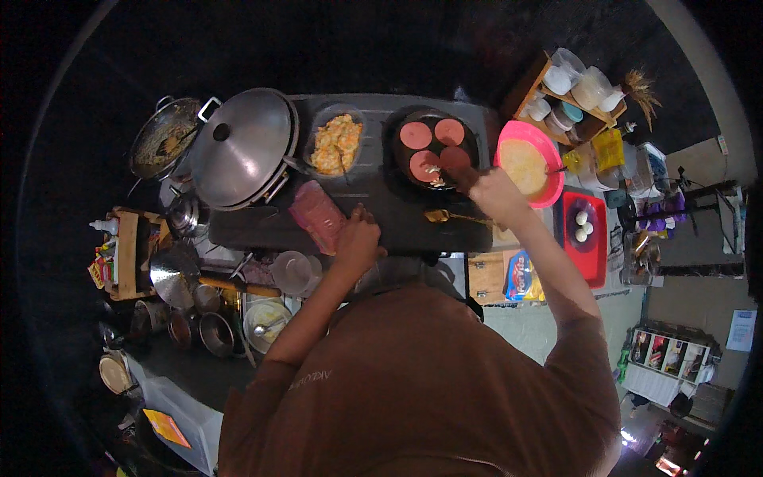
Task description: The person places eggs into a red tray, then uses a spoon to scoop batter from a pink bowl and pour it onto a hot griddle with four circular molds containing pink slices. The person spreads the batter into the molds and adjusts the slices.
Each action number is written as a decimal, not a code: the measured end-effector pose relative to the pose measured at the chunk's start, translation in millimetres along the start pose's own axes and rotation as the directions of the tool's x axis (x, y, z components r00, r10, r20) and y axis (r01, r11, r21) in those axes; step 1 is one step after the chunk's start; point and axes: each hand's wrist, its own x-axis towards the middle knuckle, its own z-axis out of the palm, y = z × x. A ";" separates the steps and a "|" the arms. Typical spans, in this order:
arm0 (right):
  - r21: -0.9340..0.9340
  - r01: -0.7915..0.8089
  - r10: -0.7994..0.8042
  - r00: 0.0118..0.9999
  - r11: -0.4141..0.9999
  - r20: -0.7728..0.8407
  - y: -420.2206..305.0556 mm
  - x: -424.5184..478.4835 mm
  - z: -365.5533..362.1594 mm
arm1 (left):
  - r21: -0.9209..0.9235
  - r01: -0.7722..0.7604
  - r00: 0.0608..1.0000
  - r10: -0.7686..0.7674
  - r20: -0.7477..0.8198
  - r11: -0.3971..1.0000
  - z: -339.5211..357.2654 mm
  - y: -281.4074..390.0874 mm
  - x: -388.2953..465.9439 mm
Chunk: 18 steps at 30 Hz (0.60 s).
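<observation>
Four round pink slices of meat (415, 135) lie in a dark round frying pan (438, 113) on the stove. My right hand (492, 194) is over the pan's lower right side, by the slices; a small pale-ended tool shows at its fingers, too blurred to name. My left hand (359, 235) rests at the stove's front edge, touching a clear plastic pack of pink sliced meat (316, 216); whether it grips the pack is unclear. A golden spatula (438, 216) lies below the pan. Left of the pan stands a clear dish of yellow and orange chopped food (337, 146).
A large lidded metal wok (244, 149) stands at the left. A pink basin of pale batter (560, 179) is right of the pan, beside a red tray (598, 238) with several white eggs on a plate. Pots, a plastic container (292, 271) and a wooden shelf (536, 89) surround the stove.
</observation>
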 end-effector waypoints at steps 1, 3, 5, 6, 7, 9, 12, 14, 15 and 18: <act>-0.018 0.000 0.000 1.000 1.000 -0.002 -4.7 3.8 -1.5 | 0.005 -0.004 1.000 0.004 0.010 1.000 -0.7 -0.7 0.1; -0.047 -0.017 0.015 0.999 0.999 -0.034 -13.0 8.9 -3.0 | -0.018 0.022 0.999 -0.022 0.042 1.000 -3.2 0.1 0.3; -0.068 -0.052 0.045 0.994 0.996 -0.096 -19.2 12.4 -3.2 | -0.025 0.032 0.998 -0.030 0.049 0.999 -4.9 0.7 0.6; -0.068 -0.069 0.064 0.995 0.995 -0.071 -21.5 13.3 -2.5 | -0.020 0.024 0.999 -0.023 0.042 1.000 -4.7 1.5 -0.1; -0.069 -0.087 0.083 0.995 0.994 -0.047 -23.4 14.0 -1.4 | -0.015 0.016 0.999 -0.016 0.036 1.000 -4.7 1.9 -0.5; -0.027 -0.099 0.097 0.993 0.995 -0.063 -23.9 13.8 4.5 | -0.012 0.004 0.999 -0.004 0.040 1.000 -6.4 2.3 -0.5; 0.136 -0.160 0.179 0.973 0.978 -0.143 -21.0 13.8 21.9 | -0.005 -0.006 0.999 0.007 0.037 1.000 -4.2 1.5 0.0; 0.291 -0.303 0.348 0.930 0.908 -0.117 -19.6 13.9 29.8 | -0.001 -0.013 0.999 0.013 0.043 1.000 -2.6 0.3 1.1; 0.501 -0.351 0.468 0.874 0.791 -0.128 -22.1 17.1 20.8 | 0.000 -0.016 0.999 0.016 0.052 1.000 -1.9 -0.7 1.6; 0.866 -0.343 0.681 0.733 0.363 0.005 -27.2 26.1 -3.3 | -0.026 0.006 0.999 -0.005 0.042 1.000 0.5 -0.5 -0.5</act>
